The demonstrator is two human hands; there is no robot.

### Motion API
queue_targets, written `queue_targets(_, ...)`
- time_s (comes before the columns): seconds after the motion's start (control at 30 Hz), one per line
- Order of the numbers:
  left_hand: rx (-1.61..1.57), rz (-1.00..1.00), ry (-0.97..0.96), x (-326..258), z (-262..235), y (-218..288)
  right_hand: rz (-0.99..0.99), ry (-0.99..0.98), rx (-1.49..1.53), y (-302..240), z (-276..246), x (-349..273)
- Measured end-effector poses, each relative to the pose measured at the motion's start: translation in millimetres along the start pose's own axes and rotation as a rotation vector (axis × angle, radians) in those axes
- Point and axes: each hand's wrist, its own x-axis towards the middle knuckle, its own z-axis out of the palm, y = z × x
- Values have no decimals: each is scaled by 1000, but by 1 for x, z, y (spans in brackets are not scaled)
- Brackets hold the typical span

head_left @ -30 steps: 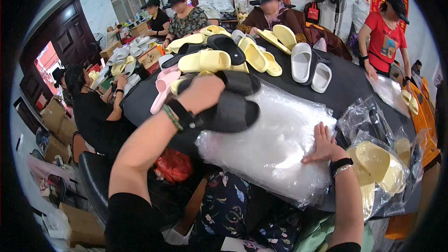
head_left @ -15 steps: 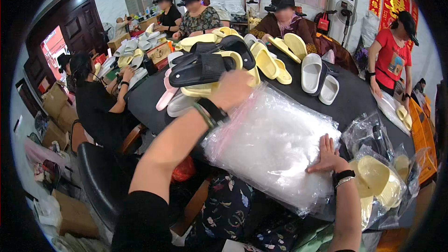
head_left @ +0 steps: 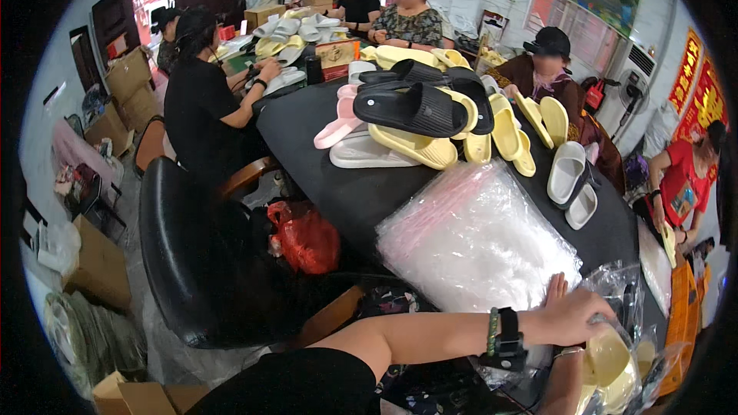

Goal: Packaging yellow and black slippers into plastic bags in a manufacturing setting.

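Observation:
My left hand point(head_left: 573, 320) reaches across to the right, its fingers curled at the top of a clear plastic bag point(head_left: 632, 292). Pale yellow slippers point(head_left: 607, 357) lie in that bag, right under the fingers. Behind the left forearm, my right hand point(head_left: 558, 289) is partly hidden; its visible fingers stretch out at the near right corner of a stack of flat clear bags point(head_left: 480, 242). Beyond the stack rises a pile of slippers, with a black slipper point(head_left: 411, 109) on top, a yellow slipper point(head_left: 411, 146) under it and a pink slipper point(head_left: 338, 121) at the left.
Grey-white slippers point(head_left: 567, 173) lie on the black table point(head_left: 323, 177) to the right of the pile. Co-workers sit around the far side. An orange crate point(head_left: 680, 323) stands at the right edge. A black chair point(head_left: 181, 261) and a red bag point(head_left: 304, 238) are at the left.
My left hand has moved from the far left of the bag stack, near the slipper pile, to the bagged slippers on the right. The view has turned left. My right hand stays by the stack.

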Motion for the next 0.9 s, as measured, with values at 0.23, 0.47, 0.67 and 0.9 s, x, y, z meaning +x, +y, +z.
queue_targets(0.23, 1162, -171, 234, -39, -53, -101, -1, 237, 109, -17, -3, -12)
queue_targets(0.47, 1178, -490, 13, -42, -49, -100, -44, 303, 148, -2, 4, -12)
queue_targets(0.67, 1194, -544, -36, -46, -49, -105, 79, 415, -92, -56, -23, -81)
queue_targets(0.9, 1127, -527, -83, -46, -64, -90, -234, 328, 62, -77, 23, -113)
